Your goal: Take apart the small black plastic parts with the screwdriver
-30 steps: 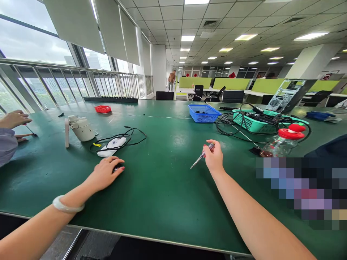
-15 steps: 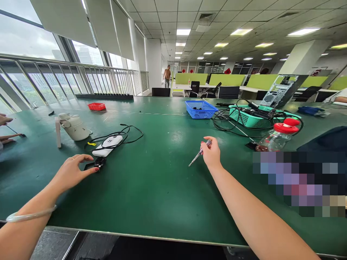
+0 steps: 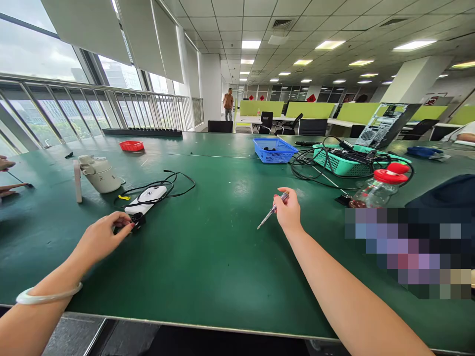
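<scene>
My left hand (image 3: pixel 102 237) is at the left of the green table (image 3: pixel 208 277), thumb and fingers pinched on a small black part (image 3: pixel 138 220). The fingers cover some of this part, and its exact kind is unclear. Just behind it lies a white power bank (image 3: pixel 151 194) with a black cable (image 3: pixel 178 174) looped over it. Right of the middle, my right hand (image 3: pixel 289 210) grips a slim screwdriver (image 3: pixel 267 216) by its handle. Its metal tip points down and left, close above the table or touching it; I cannot tell which.
A cream jug-shaped bottle (image 3: pixel 102 174) stands at the left, near another person's hands (image 3: pixel 6 173). Farther back are a red tray (image 3: pixel 131 146) and a blue basket (image 3: pixel 274 150). At the right are a green basket (image 3: pixel 334 160) of cables and a red-lidded jar (image 3: pixel 378 190).
My left fingers have closed in on the black part, which now looks turned, its white marks out of sight. My right hand and the screwdriver have barely moved.
</scene>
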The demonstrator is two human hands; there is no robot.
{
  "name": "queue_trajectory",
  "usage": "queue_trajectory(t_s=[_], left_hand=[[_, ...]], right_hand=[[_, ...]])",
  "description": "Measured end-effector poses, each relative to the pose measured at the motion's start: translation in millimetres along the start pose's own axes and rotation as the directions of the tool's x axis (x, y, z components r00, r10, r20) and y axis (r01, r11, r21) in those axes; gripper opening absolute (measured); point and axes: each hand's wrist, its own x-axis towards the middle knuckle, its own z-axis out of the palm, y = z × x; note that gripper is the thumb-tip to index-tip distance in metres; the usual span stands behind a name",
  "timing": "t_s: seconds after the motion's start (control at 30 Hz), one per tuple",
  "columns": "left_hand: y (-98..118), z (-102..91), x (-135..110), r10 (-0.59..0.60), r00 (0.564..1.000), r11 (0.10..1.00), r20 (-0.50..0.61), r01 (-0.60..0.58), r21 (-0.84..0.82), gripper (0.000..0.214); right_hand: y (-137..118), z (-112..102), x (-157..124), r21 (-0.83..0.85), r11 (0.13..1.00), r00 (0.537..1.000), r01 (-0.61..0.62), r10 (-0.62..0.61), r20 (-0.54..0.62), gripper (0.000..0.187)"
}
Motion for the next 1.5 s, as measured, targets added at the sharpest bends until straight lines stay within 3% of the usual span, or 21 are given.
queue_trajectory(t_s=[0.17,0.33,0.53,0.73,0.9,1.07,1.33,1.5], left_hand=[[16.2,-6.6,7.2,0.066,0.996,0.997,0.058,-0.067,0.025,0.048],[20.8,1.1,5.6,0.04,0.996,0.993,0.081,-0.049,0.111,0.038],[19.3,-4.9,1.5,-0.021,1.0,0.999,-0.021,0.02,-0.033,0.045],[22.7,-19.9,24.0,-0.072,0.995,0.97,-0.07,0.054,-0.236,0.047],[21.9,-9.6,36.6,-0.082,0.996,0.974,-0.045,0.07,-0.217,0.048],[15.5,-2.7,29.7,-0.091,0.996,0.987,-0.025,0.087,-0.133,0.054],[11.8,0.1,30.4,-0.159,0.987,0.966,0.014,0.159,-0.205,0.056],[6.2,5.6,33.5,-0.156,0.987,0.977,0.029,0.158,-0.146,0.062]], right_hand=[[-0.4,0.0,0.1,-0.015,1.0,1.0,-0.02,0.02,0.003,0.031],[2.2,0.1,-0.1,-0.003,1.0,1.0,-0.01,0.01,0.015,0.031],[2.1,-0.5,-0.8,-0.02,1.0,1.0,-0.012,0.013,0.016,0.031],[-0.3,-0.6,-0.4,-0.004,1.0,1.0,-0.011,0.011,0.013,0.03],[-3.6,-0.1,-0.7,-0.01,1.0,1.0,-0.013,0.013,-0.001,0.029],[-1.9,0.9,-0.4,0.0,1.0,1.0,-0.008,0.008,0.026,0.028],[3.2,0.1,1.5,-0.003,1.0,0.999,0.002,-0.002,0.037,0.029],[4.3,0.3,0.6,-0.013,1.0,0.999,0.006,-0.005,0.037,0.027]])
